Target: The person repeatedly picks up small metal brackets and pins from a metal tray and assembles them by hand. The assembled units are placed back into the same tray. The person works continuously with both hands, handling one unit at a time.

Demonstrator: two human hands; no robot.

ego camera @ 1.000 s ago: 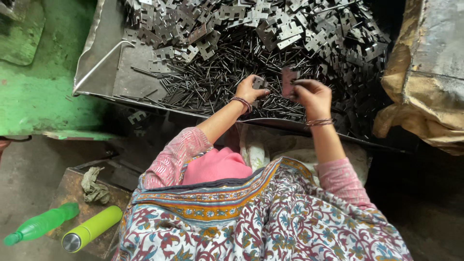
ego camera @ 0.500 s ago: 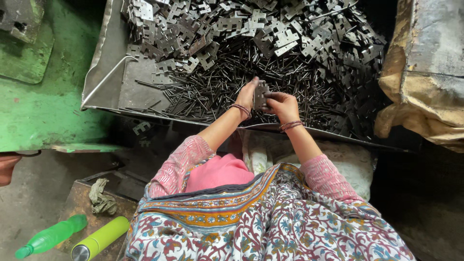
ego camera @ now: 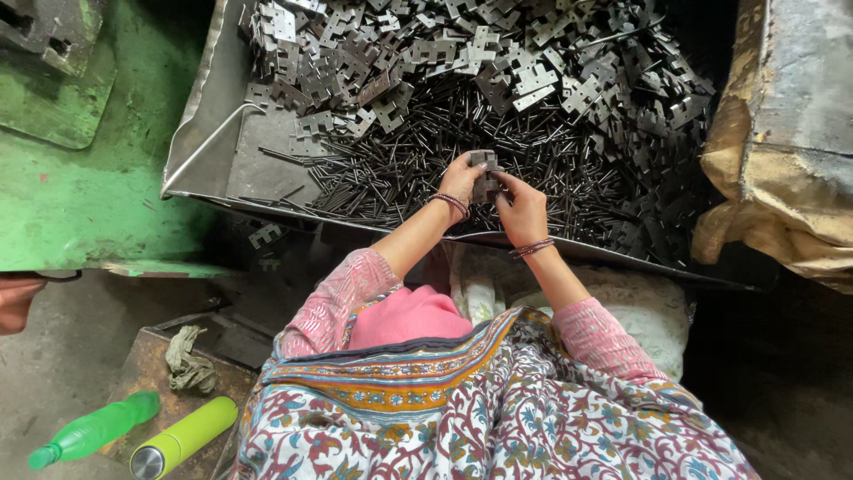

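My left hand (ego camera: pixel 462 182) and my right hand (ego camera: pixel 522 209) meet over a big metal tray (ego camera: pixel 213 156), both gripping one small dark metal hinge piece (ego camera: pixel 484 174) between the fingers. Under the hands lies a heap of thin dark metal pins (ego camera: pixel 400 173). Farther back, a pile of flat notched hinge plates (ego camera: pixel 444 53) fills the tray. Bangles circle both wrists, and pink sleeves cover my forearms.
A green machine surface (ego camera: pixel 80 204) lies to the left of the tray. A brownish sack (ego camera: pixel 782 160) stands at the right. At lower left sit a green plastic bottle (ego camera: pixel 93 429), a lime-green flask (ego camera: pixel 182 437) and a rag (ego camera: pixel 188 360) on a rusty box.
My hands drew together from apart and now hold the hinge piece jointly over the pins. The view has shifted slightly, with the tray appearing lower and to the right.
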